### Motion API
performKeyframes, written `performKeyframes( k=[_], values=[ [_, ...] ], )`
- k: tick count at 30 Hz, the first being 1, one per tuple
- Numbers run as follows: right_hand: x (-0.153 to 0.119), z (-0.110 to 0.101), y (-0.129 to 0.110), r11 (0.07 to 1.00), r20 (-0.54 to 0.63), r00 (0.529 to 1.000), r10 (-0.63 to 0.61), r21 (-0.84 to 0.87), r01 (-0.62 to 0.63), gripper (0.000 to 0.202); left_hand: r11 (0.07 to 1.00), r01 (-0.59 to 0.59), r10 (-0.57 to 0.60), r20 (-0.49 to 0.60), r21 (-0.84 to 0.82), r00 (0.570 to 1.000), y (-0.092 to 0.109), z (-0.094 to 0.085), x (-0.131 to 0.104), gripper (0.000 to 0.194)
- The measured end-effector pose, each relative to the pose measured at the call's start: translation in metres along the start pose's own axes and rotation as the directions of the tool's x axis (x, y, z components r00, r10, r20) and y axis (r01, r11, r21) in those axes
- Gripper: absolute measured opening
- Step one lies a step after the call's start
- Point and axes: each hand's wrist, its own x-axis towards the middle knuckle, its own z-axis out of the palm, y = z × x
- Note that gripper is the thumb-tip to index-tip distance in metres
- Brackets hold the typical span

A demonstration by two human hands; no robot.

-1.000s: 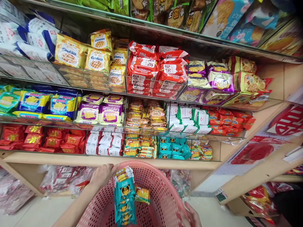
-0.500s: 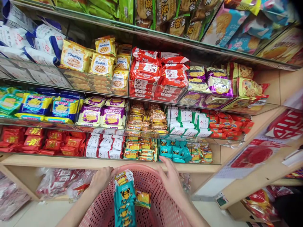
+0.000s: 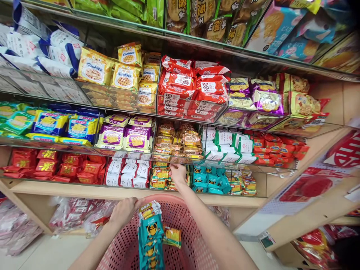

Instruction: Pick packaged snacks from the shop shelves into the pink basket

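My left hand is closed round the rim of a pink perforated plastic basket, at its far left side. Inside the basket lie a strip of teal snack packets and a small yellow-orange packet. My right hand reaches over the basket to the bottom shelf. Its bent fingers are at the small yellow-and-green snack packets; the fingertips are partly hidden, and I cannot tell whether they grip one.
To the right of that bin are teal packets; to its left, white-and-red packets. Glass shelf edges overhang the bottom row. Red packets fill the lower left. Plastic-wrapped bags lie under the wooden ledge.
My right hand has left the right side of the basket and moved forward and left to the yellow-and-green packets. My left hand keeps its hold on the rim. The view has shifted slightly.
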Motion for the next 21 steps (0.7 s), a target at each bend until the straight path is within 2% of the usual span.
performKeyframes(
  k=[4, 8, 14, 21],
  values=[
    [0.006, 0.005, 0.000, 0.996, -0.035, 0.997, 0.069, 0.054, -0.067, 0.013, 1.000, 0.004, -0.004, 0.004, -0.022, 1.000, 0.000, 0.000, 0.000, 0.057],
    [0.009, 0.007, -0.004, 0.994, -0.036, 0.996, 0.081, 0.079, -0.078, 0.006, 0.999, 0.000, 0.000, 0.001, -0.035, 1.000, -0.003, 0.003, 0.001, 0.058],
    [0.013, 0.007, -0.001, 0.991, 0.012, 0.996, 0.092, 0.093, -0.093, 0.009, 0.999, -0.008, 0.008, 0.006, 0.035, 1.000, -0.002, 0.003, 0.000, 0.052],
    [0.013, 0.010, -0.002, 0.979, 0.004, 0.994, 0.106, 0.176, -0.105, 0.006, 0.998, 0.004, -0.005, 0.013, 0.055, 1.000, -0.001, -0.001, -0.004, 0.044]
  ],
)
